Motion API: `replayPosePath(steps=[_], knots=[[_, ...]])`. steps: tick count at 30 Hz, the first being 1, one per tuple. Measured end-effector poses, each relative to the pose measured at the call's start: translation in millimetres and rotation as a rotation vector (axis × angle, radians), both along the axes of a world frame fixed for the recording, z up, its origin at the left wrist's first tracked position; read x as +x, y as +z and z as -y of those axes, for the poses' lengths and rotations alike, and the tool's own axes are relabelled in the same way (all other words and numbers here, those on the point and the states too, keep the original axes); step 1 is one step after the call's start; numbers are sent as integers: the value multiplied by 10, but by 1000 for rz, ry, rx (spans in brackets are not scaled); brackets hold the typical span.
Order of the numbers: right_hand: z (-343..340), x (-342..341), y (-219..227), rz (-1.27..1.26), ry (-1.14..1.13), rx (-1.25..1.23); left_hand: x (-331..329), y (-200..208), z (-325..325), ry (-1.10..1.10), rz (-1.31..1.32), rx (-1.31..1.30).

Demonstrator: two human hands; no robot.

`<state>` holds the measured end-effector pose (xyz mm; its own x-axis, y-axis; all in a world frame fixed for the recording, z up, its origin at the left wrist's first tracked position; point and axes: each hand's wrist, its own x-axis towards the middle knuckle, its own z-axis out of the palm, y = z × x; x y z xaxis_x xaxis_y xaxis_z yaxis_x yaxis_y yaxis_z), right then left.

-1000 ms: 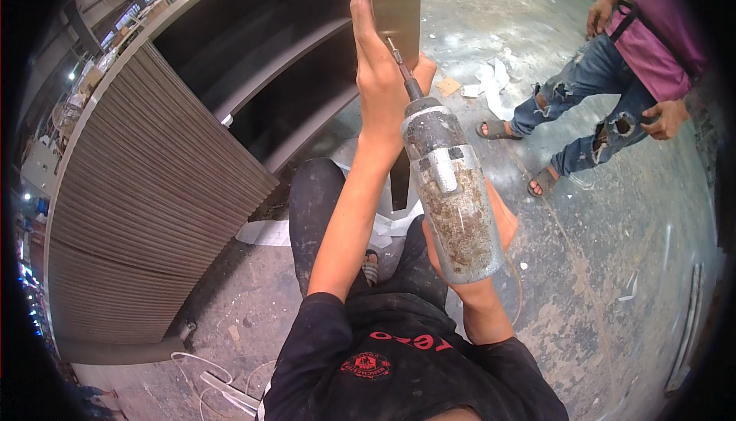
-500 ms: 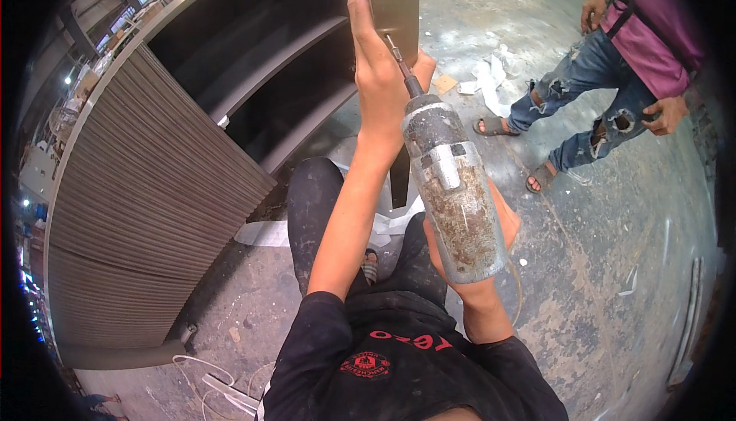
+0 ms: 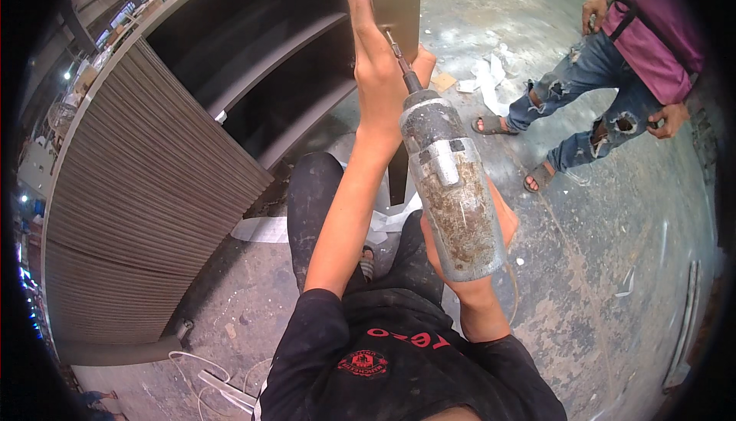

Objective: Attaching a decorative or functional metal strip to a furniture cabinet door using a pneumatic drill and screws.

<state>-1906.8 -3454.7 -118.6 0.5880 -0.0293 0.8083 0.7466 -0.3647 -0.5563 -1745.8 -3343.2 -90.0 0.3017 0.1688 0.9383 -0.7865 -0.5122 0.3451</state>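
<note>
1. The driver (image 3: pixel 456 198), scuffed metal with a narrow bit (image 3: pixel 395 47), is in front of the person's torso, its nose pointing up toward the brassy panel (image 3: pixel 402 3).
2. The right hand (image 3: pixel 503 214) is wrapped around it from beneath; its body hides most of the fingers, so I cannot tell whether 1 is on a trigger.
3. It should feel heavy, rigid and tough, and its worn, smooth casing could be slippery; the underside grip is the place to hold, clear of the bit.
4. The left hand (image 3: pixel 379 76) clasps the panel's near edge, fingers along 1 side, thumb on the other.
5. The panel looks stiff, its finish easily scratched; edges offer the best hold.
</note>
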Motion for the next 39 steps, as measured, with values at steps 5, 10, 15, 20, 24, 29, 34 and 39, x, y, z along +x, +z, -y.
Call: replayPosePath(steps=[5,10,15,20,24,29,34,39], knots=[[22,2,-13,17,-2,6,-39,-5,23,-2,-20,3],[33,-32,0,-2,-1,22,-74,2,38,-3,-18,15],[53,-20,-21,48,-3,3,-80,-1,52,-14,-30,6],[75,-48,-16,43,-28,-8,-90,-12,86,-6,-47,-2],[92,-54,-18,33,-13,24,-102,-8,103,-5,-21,17],[108,-90,24,18,-19,-2,-111,-3,109,-8,-32,14],[100,-56,-27,27,-23,18,-97,-2,107,20,-15,23],[63,-27,-86,5,-12,29,-66,-43,68,14,-14,24]])
